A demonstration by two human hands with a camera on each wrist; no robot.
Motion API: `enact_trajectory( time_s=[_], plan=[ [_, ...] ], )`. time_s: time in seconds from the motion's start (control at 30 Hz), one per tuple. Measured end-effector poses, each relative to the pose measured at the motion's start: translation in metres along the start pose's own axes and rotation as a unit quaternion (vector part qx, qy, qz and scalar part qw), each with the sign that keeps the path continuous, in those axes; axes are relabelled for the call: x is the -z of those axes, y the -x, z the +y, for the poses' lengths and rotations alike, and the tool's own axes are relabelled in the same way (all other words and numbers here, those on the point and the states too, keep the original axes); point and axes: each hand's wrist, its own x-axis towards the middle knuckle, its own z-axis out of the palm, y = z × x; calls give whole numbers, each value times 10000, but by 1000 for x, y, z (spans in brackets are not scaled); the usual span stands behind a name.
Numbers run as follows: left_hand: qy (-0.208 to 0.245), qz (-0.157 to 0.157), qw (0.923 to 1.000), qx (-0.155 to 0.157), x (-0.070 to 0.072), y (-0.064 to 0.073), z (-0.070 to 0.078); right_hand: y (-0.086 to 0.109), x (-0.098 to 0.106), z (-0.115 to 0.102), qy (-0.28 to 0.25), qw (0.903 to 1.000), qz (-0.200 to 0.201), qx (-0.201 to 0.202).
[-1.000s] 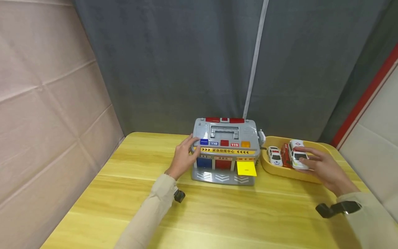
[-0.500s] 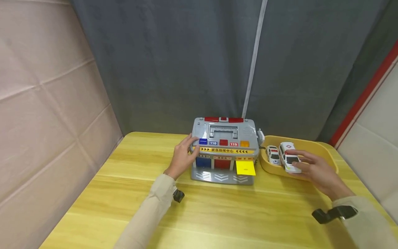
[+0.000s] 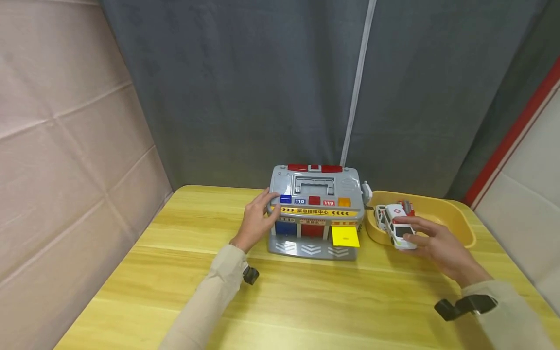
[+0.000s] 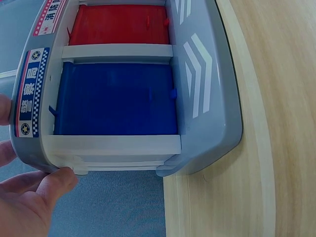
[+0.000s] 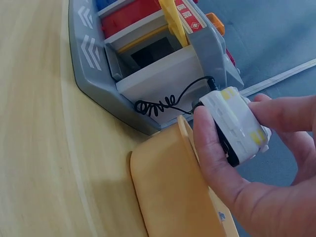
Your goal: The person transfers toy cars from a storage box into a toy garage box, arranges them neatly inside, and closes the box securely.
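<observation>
My right hand pinches a white toy ambulance between thumb and fingers, lifted over the front of a yellow tray. Its bumper end shows in the right wrist view. My left hand grips the left edge of the grey roof of a toy rescue station, thumb at the lower edge and fingers above. A blue door and a red door are down. At the right bay a yellow door stands raised, with the bay open beneath it.
The yellow tray stands right of the station, holding a white toy police car and a red toy vehicle. A coiled black cord runs along the station's side. A grey curtain hangs behind the wooden table.
My right hand has lifted the toy ambulance and carried it left and toward me, uncovering the red vehicle in the tray. The left hand has stayed on the station.
</observation>
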Motion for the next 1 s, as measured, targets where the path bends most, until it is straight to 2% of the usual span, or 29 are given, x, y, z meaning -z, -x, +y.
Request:
enact_trajectory(
  time_s=[0.27, 0.63, 1.0],
  plan=[
    [-47, 28, 10000, -15, 0, 1, 1, 2, -3, 1, -114, 9999, -102, 47],
    [34, -19, 10000, 63, 1, 0, 1, 2, -10, 3, -29, 9995, -234, -223],
    [66, 18, 10000, -16, 0, 0, 0, 4, -14, 5, -399, 9979, -518, 6]
  ],
)
